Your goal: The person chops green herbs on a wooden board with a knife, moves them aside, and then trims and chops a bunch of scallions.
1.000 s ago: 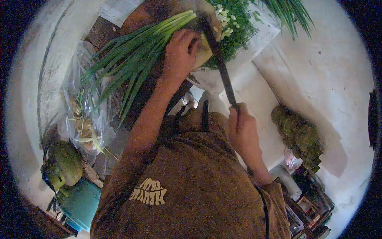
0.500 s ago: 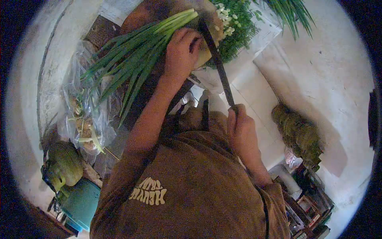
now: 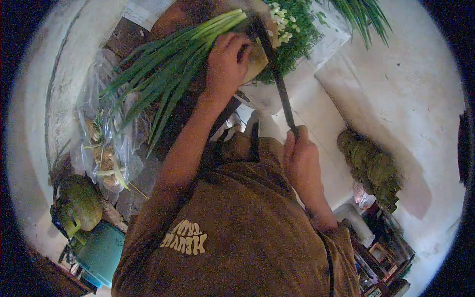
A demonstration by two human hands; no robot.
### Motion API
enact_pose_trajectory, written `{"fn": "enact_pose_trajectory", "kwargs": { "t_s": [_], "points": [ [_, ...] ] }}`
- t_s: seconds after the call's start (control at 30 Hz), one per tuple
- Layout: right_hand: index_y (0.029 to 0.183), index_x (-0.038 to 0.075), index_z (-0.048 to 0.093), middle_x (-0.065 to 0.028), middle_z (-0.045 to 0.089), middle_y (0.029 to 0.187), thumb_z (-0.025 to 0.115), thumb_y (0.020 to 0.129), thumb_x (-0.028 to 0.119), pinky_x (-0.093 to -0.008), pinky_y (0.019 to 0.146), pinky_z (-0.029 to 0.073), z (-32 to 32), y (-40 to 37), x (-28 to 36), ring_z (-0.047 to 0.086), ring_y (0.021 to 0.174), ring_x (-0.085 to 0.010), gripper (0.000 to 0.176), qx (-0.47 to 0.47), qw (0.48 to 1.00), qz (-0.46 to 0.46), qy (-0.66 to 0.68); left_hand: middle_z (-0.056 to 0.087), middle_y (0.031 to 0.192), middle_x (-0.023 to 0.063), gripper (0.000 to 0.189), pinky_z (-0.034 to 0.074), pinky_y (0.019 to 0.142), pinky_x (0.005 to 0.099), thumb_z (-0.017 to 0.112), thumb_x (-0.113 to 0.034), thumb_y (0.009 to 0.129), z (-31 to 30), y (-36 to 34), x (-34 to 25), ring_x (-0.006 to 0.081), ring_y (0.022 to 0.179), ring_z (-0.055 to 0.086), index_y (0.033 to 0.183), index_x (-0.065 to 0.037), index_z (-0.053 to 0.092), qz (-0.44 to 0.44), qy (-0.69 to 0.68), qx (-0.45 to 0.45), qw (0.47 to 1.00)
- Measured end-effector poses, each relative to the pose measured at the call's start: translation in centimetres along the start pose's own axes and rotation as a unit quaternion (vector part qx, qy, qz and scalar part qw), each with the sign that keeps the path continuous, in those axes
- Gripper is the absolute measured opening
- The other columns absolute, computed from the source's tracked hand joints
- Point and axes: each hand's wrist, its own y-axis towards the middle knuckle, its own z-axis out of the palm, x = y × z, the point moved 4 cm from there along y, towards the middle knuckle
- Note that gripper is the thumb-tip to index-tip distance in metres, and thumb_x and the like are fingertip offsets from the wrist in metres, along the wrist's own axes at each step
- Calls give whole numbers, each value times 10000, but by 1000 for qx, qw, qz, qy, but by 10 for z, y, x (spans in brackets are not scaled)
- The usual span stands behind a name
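Note:
A bunch of spring onions lies slantwise on a round wooden chopping board, pale cut ends toward the upper right and long green leaves hanging down left. My left hand has its fingers curled against the bunch near the pale ends; its fingertips are partly hidden. In my right hand is the handle of a long dark knife. The blade points up across the board, just right of the onion ends. Chopped white and green pieces are heaped at the board's right side.
More spring onions lie at upper right. A clear plastic bag sits on the left, above a green gourd-like thing and a teal container. A lumpy dark green bundle rests on the pale floor at right.
The knife blade has shifted slightly to the right, away from the onion ends, and my right hand has moved a little with it. My left hand and the bunch stay nearly still.

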Motion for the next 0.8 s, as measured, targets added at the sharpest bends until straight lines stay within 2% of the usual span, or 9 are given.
{"fn": "enact_pose_trajectory", "kwargs": {
  "t_s": [0.07, 0.1, 0.17, 0.27, 0.4, 0.5, 0.6, 0.7, 0.8],
  "points": [
    [1008, -9, 465, -279, 590, 668, 475, 991, 171, -548, 569, 454, 1, 0, -1, 595, 649, -486, 182, -24, 1000, -7, 4, 635, 986, 148, 165, 499, 835, 434, 679, -45, 790, 1, 1, 2, 367, 953, 600, 949, -35, 638, -63, -36, 27, 997],
    [995, -8, 484, -275, 578, 654, 482, 986, 152, -543, 565, 437, 2, 0, -2, 584, 644, -483, 160, -36, 999, -11, 6, 637, 990, 142, 169, 499, 832, 439, 678, -52, 793, 1, 3, -1, 365, 948, 599, 957, -41, 641, -36, -23, 16, 999],
    [1009, -19, 441, -290, 604, 693, 464, 1000, 197, -558, 580, 470, 6, 2, -5, 606, 663, -493, 218, -15, 1000, -9, -10, 641, 999, 130, 176, 499, 825, 447, 677, -65, 798, 1, 6, -5, 359, 938, 596, 972, -53, 645, 18, 5, -6, 1000],
    [1008, -29, 419, -303, 618, 724, 451, 1009, 224, -566, 598, 487, 9, 6, -9, 619, 688, -500, 255, 2, 1000, 3, -16, 644, 1009, 116, 185, 500, 821, 453, 674, -71, 797, 5, 8, -6, 352, 921, 596, 981, -69, 652, 35, 32, -2, 999],
    [974, -15, 461, -299, 581, 677, 472, 994, 176, -556, 580, 445, 14, 10, -16, 592, 683, -497, 192, -2, 999, 46, 14, 643, 1015, 106, 182, 504, 809, 445, 663, -91, 794, 7, 9, -6, 345, 919, 595, 975, -75, 657, 34, 65, 23, 997],
    [990, -31, 423, -305, 621, 728, 452, 1008, 236, -569, 626, 481, 19, 18, -18, 615, 716, -510, 269, -6, 1000, 24, 2, 640, 1012, 96, 175, 508, 798, 438, 659, -108, 787, 13, 7, -7, 344, 917, 594, 958, -73, 661, 39, 71, 14, 997],
    [994, -24, 426, -302, 616, 705, 456, 1007, 236, -578, 628, 475, 24, 2, -32, 609, 702, -517, 261, -2, 999, 30, 23, 635, 991, 83, 158, 511, 788, 434, 658, -107, 777, 8, 10, -9, 337, 907, 595, 931, -72, 662, 47, 87, -6, 995],
    [993, -15, 431, -298, 609, 684, 461, 1007, 224, -568, 597, 473, 9, -14, -29, 606, 678, -512, 241, 7, 998, 49, 37, 634, 984, 72, 138, 513, 793, 423, 661, -100, 771, 8, 8, -11, 327, 899, 597, 906, -73, 660, 50, 81, -24, 995],
    [983, -20, 432, -295, 604, 676, 471, 1004, 204, -550, 559, 469, 2, -4, -18, 607, 657, -500, 228, 9, 998, 46, 33, 642, 988, 70, 130, 517, 786, 420, 671, -116, 776, 10, 9, -11, 326, 891, 596, 899, -77, 662, 51, 97, -2, 994]
  ]
}}
